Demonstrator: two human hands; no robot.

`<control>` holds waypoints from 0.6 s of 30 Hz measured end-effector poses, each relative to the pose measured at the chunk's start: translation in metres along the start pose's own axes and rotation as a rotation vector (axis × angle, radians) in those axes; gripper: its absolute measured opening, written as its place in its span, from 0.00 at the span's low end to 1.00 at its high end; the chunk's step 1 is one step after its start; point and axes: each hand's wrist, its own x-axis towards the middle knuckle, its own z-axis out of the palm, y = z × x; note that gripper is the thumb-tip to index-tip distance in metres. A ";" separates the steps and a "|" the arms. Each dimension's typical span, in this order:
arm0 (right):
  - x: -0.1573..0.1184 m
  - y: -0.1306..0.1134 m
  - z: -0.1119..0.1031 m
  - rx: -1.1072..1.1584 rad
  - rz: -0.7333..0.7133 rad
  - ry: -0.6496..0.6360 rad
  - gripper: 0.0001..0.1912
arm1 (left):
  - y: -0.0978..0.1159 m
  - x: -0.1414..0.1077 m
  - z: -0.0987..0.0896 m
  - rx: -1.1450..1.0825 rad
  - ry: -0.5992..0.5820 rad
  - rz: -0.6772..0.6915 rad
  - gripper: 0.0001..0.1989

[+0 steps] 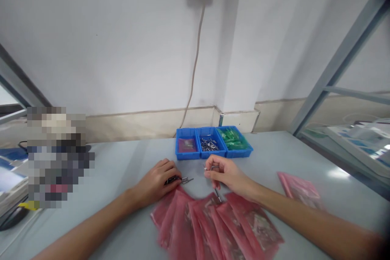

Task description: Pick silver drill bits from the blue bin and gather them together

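1. Starting on the left, our left hand [160, 180] is palm-down on the grey table [122, 162], curled most of the way closed around a bunch of metal pins [185, 180]. A few poke out past the thumb side.
2. Right by it begins our fan of pink bags [201, 223], overlapping along the near edge. The rightmost ones show small parts inside.
3. Behind the hands, we've got a left blue tray [187, 156] with a pinkish packet in it.
4. Touching that is the middle blue tray [213, 154], with loose pins inside.
5. Our right hand [221, 172] is half closed, thumb and fingers pinching a small pin [215, 166]. Another slants just below, by a bag's top end; can't tell if we're gripping it.
6. Next, the right blue tray [239, 154] holds green packets.
7. Lastly, a separate pink bag [300, 191] lies beyond our right forearm.
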 end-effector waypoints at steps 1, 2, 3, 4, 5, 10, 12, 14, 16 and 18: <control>0.000 0.001 0.000 0.005 -0.003 -0.005 0.19 | 0.000 0.000 0.000 0.000 0.000 0.000 0.07; 0.000 0.001 0.000 0.009 -0.008 -0.010 0.19 | 0.000 0.000 0.000 0.000 0.002 -0.001 0.06; 0.001 0.001 0.000 0.011 -0.011 -0.014 0.19 | 0.000 0.000 0.000 0.000 0.005 0.000 0.06; 0.001 0.002 0.000 0.010 -0.012 -0.016 0.19 | 0.000 0.000 0.000 0.001 0.010 0.001 0.06; 0.001 0.002 0.000 0.003 -0.008 -0.019 0.19 | 0.000 0.000 0.000 0.004 0.016 0.002 0.05; 0.004 0.001 0.000 -0.028 0.024 -0.030 0.22 | 0.001 0.001 -0.002 0.034 0.034 0.023 0.06; 0.004 0.003 -0.001 -0.025 0.026 -0.035 0.22 | 0.002 0.001 -0.002 0.042 0.036 0.029 0.07; 0.005 0.004 -0.001 -0.021 0.023 -0.040 0.22 | 0.002 0.001 -0.001 0.044 0.042 0.025 0.07; 0.006 0.005 -0.001 -0.026 0.026 -0.038 0.21 | 0.001 0.000 0.000 0.049 0.051 0.019 0.07; 0.006 0.005 0.000 -0.032 0.032 -0.029 0.21 | 0.001 0.000 0.000 0.057 0.060 0.019 0.07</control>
